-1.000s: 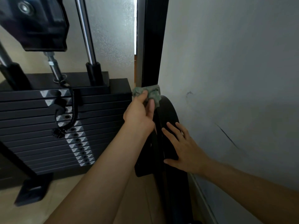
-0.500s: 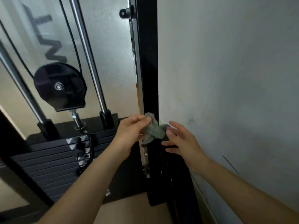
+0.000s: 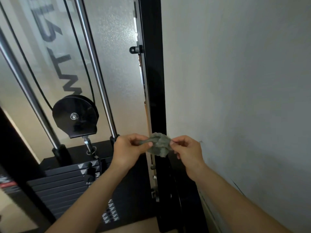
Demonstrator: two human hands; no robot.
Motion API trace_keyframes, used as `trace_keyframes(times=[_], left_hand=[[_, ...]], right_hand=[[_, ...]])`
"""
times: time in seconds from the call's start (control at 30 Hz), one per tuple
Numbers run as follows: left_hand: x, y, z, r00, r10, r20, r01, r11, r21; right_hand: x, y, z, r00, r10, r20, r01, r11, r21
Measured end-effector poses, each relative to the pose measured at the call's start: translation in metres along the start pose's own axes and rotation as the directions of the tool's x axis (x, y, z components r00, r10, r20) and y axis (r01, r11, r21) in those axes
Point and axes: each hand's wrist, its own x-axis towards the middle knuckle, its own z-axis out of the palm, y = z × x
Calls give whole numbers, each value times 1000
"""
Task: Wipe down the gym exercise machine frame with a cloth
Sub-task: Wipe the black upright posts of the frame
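Single head-worn wide view, forward-down, near the machine frame (image 3: 154,81)

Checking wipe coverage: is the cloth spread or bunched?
Bunched: the cloth is a crumpled wad pinched by left hand and right hand.

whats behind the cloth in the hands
The machine's black upright post runs behind the cloth, a silver strip along its left edge. The left hand and right hand pinch the cloth; the stretch of post right behind it is covered.

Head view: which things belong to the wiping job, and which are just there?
Job: green cloth, pinched by left hand and right hand; black frame upright behind it.
Not in play: pulley, weight stack, guide rods, wall.
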Motion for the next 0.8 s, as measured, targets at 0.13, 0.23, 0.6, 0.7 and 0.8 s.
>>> trace_keyframes(times=[0.13, 0.23, 0.6, 0.7, 0.8], left_hand=[[-9, -3, -7, 996, 93, -13, -93, 996, 17], [-22, -3, 1, 999, 50, 5, -50, 992, -116], [-31, 7, 11, 963, 166, 214, -125, 973, -194], [-28, 3, 6, 955, 195, 224, -164, 975, -151], [-25, -1, -2, 961, 182, 210, -153, 977, -145]], right_hand=[[-5, 4, -22, 1000, -2, -29, 0, 997, -76], [-6, 0, -31, 998, -20, -67, 5, 976, -220], [-24, 9, -12, 937, -167, 307, 272, 899, -342], [-21, 13, -15, 924, -186, 335, 313, 871, -380], [-20, 13, -19, 952, -131, 278, 245, 868, -432]])
